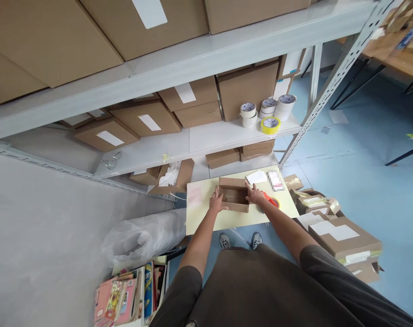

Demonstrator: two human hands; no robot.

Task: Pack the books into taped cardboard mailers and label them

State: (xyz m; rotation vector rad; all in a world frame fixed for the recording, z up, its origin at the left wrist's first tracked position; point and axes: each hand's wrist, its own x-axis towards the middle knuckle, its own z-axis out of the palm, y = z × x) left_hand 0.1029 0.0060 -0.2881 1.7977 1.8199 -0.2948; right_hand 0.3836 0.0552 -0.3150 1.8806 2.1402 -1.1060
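Note:
An open cardboard box point(234, 207) sits on a small pale-yellow table point(201, 222), its flaps up and its inside showing no contents. My left hand point(217, 201) grips the box's left end, fingers over the edge and thumb along the near side. At the right end, my right hand point(254, 194) holds the box with its fingers on the rim. Just right of that hand lies an orange-red tape dispenser point(268, 198) with a yellow-edged roll, partly hidden by my forearm. White papers point(256, 176) and a printed card point(276, 180) lie behind it.
Metal shelving point(226, 143) spans the front, with cartons point(145, 119) and tape rolls point(270, 125) on it. Flattened and stacked boxes point(344, 236) lie on the floor at right. A plastic-wrapped roll point(148, 234) and books point(116, 299) are at left.

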